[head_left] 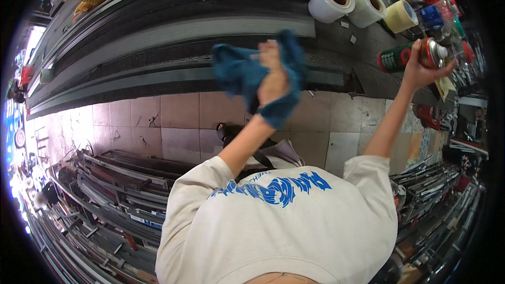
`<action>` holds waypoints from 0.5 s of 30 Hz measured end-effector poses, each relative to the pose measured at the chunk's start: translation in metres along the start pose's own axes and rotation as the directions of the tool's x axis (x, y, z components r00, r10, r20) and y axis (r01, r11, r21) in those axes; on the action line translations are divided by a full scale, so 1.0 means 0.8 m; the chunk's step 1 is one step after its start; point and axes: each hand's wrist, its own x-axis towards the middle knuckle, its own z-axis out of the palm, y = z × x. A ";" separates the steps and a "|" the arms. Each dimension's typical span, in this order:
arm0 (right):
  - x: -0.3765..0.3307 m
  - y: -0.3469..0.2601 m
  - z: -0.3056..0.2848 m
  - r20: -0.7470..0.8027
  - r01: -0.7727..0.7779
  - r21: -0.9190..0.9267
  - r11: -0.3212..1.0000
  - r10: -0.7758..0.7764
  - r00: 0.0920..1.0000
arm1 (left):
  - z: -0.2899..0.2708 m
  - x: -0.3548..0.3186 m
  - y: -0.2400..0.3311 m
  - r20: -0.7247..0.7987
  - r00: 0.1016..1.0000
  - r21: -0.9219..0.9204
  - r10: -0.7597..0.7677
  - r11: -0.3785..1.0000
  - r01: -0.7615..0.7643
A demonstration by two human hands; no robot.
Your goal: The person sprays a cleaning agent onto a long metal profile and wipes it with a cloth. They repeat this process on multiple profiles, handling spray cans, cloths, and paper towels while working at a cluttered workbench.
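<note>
With the left hand (273, 81) bunching the blue rag (247, 73) mid-frame and right hand (421, 71) fingers wrapped around the spray can (410, 55), wiping along the grey metal profile (158, 81) lengthwise looks best.

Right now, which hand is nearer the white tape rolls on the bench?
Left. The left hand, gripping a blue cloth, is just below the white tape rolls; the right hand, holding a green spray can, is farther right.

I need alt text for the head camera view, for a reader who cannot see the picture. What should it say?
Seen from above, a person's left hand holds a blue cloth over long grey metal profiles, while the right hand grips a green spray can. Rolls of tape lie nearby, above a tiled floor.
</note>
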 end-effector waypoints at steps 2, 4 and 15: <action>-0.001 0.039 0.027 0.006 -0.028 -0.104 0.994 0.029 1.000 | -0.029 0.011 0.056 -0.018 0.991 -0.317 0.132 0.939 -0.131; -0.003 0.062 0.047 0.027 -0.006 -0.198 0.980 0.012 1.000 | -0.038 0.021 0.067 -0.073 0.978 -0.843 0.194 0.513 -0.165; -0.034 0.094 0.033 0.014 -0.087 -0.190 0.978 0.091 0.996 | 0.039 -0.033 -0.310 0.158 0.846 -0.345 -0.510 0.774 0.531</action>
